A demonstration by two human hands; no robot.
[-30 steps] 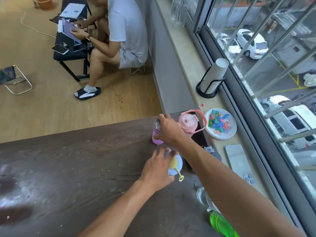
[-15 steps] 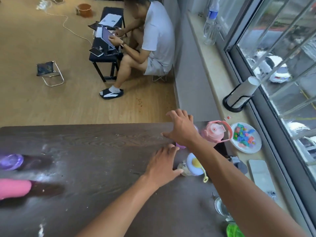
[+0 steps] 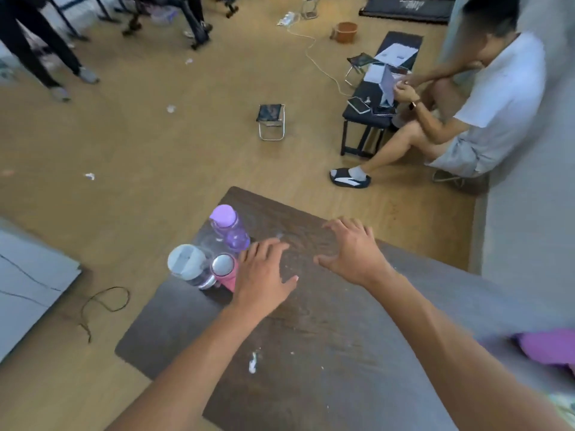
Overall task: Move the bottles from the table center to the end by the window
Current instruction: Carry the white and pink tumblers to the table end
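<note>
Three bottles stand close together at the left end of the dark wooden table: a purple bottle with a purple cap, a clear bottle with a grey lid, and a pink bottle with a silver cap. My left hand hovers open just to the right of the pink bottle, fingers spread, holding nothing. Over the bare tabletop further right, my right hand is open too, palm down. A blurred purple object shows at the right edge.
A person in a white shirt sits by the grey wall beside a low black bench with papers and phones. A small folding stool stands on the wooden floor. A cable lies on the floor left of the table.
The view has swung left, away from the window end. Both hands let go of the bottles there and moved across the table to the group at the left end.
</note>
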